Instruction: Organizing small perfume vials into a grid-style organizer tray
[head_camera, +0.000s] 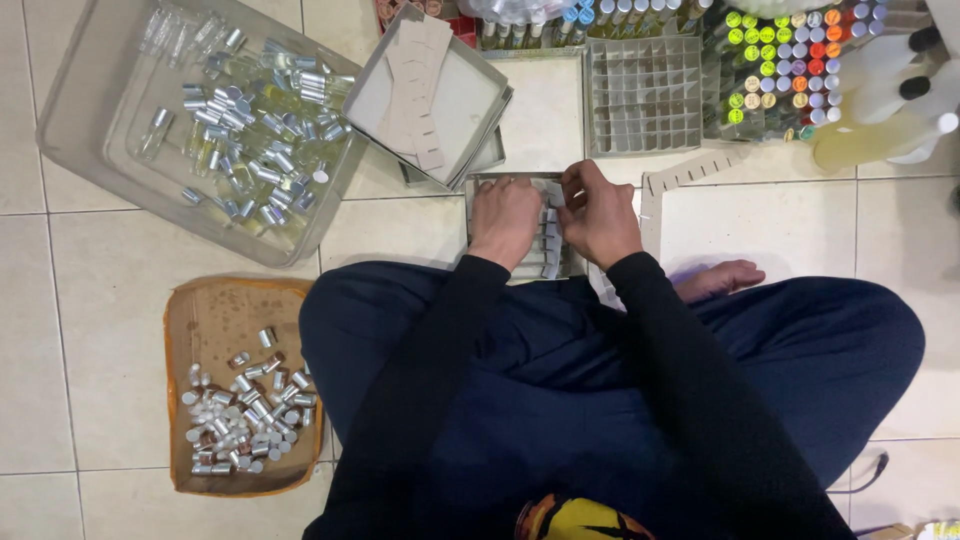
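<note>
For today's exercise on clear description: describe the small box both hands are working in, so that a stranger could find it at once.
Start at the seated person's dark blue trousers. Just beyond the knees, on the tiled floor, lies a small grey box under the left hand and right hand. Unlike the empty grid tray behind it, it holds cardboard divider strips.

Long black sleeves down to both wrists, left hand (503, 218) and right hand (600, 215) bare. Dark navy trousers. Yellow-orange print on shirt at 6 o'clock.
</note>
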